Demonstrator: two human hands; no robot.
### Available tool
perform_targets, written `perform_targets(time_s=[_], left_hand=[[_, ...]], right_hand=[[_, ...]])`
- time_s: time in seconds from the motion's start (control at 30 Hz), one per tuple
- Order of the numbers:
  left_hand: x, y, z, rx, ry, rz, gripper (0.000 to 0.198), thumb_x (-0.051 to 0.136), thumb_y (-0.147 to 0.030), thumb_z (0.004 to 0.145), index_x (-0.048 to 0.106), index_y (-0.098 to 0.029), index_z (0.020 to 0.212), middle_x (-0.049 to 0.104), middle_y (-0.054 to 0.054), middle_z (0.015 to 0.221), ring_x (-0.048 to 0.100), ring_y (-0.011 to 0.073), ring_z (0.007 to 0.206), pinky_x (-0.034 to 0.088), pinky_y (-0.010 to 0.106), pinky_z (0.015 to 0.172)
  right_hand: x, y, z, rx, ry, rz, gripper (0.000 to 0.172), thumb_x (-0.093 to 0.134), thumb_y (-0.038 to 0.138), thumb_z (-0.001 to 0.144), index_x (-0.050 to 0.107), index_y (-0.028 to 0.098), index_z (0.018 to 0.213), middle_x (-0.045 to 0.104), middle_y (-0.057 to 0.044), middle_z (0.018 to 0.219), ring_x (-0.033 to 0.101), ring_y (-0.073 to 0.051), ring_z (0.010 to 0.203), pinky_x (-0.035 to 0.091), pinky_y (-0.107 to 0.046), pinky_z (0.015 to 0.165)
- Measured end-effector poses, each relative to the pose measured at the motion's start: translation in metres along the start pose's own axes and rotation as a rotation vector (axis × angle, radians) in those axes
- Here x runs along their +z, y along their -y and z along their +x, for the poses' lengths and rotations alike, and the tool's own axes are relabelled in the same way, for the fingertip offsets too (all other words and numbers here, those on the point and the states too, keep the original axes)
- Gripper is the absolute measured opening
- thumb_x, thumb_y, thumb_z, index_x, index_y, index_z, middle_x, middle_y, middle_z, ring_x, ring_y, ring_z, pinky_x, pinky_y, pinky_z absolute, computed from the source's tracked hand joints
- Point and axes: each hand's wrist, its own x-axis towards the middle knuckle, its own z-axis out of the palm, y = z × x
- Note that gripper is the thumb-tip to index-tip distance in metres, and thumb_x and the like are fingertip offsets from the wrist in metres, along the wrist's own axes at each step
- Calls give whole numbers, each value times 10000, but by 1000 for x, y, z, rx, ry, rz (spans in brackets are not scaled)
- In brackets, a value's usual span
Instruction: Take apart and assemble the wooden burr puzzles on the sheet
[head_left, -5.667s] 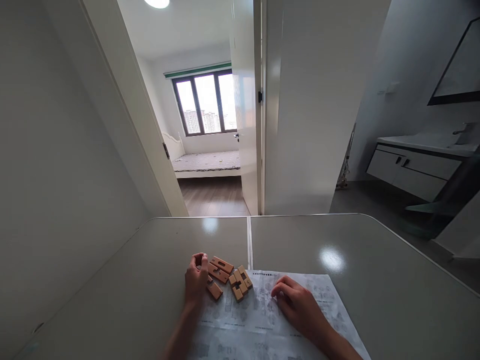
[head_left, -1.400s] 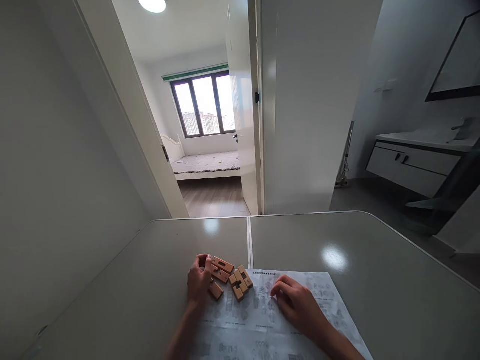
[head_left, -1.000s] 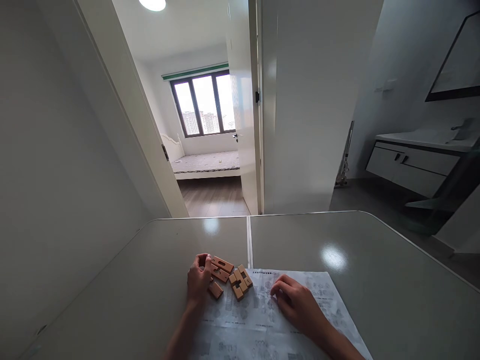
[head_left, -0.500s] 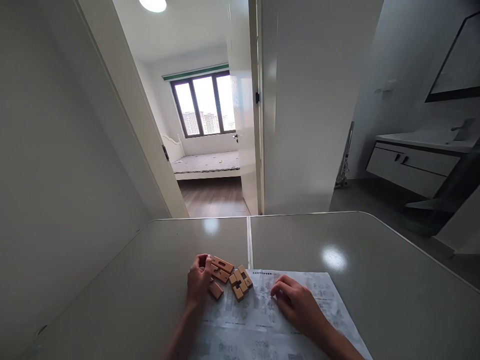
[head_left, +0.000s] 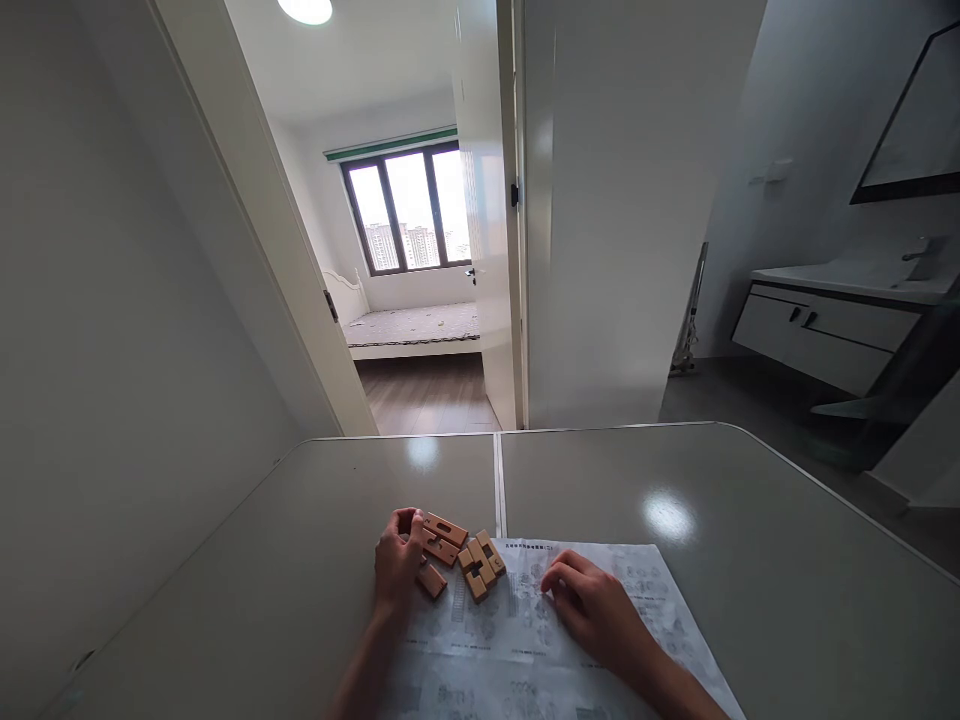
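Note:
My left hand [head_left: 397, 562] is at the left of a group of reddish-brown wooden puzzle pieces, its fingers curled and closed round their left ends. Of these, a slotted piece marked 2 [head_left: 448, 530] lies farthest away, a notched piece [head_left: 441, 549] just below it, and a shorter piece [head_left: 432, 581] nearest to me. Lighter tan wooden pieces [head_left: 481, 566], with notches, sit together to their right. My right hand [head_left: 592, 605] rests on a printed paper sheet [head_left: 525, 622], its fingers bent together and nothing visible in them. The left palm side is hidden.
The sheet shows small diagrams and lies on a glossy grey table [head_left: 600, 480] with a pale seam [head_left: 500, 490] down the middle. Beyond the table are an open door [head_left: 487, 230], a bed [head_left: 412, 325] and, at right, a washbasin cabinet [head_left: 825, 325].

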Motion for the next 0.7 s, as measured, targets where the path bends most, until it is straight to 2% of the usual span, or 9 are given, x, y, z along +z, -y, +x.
perform_targets(time_s=[0.23,0.7], left_hand=[[0,2,0,6,2,0,450,595,-622,823,672,-185,896,761,93,835,719,269,749,552,331,630],[0,1,-1,-6,16,-12,430,589,-611,826,660,-194,898,754,80,827,715,260,724,547,326,623]], right_hand=[[0,0,0,1,7,3,236,500,119,891,699,246,888,705,-29,992,675,-181,785,489,-272,726],[1,-1,0,5,6,-6,257,481,121,894,706,245,890,703,-36,992,673,-183,781,495,-285,727]])
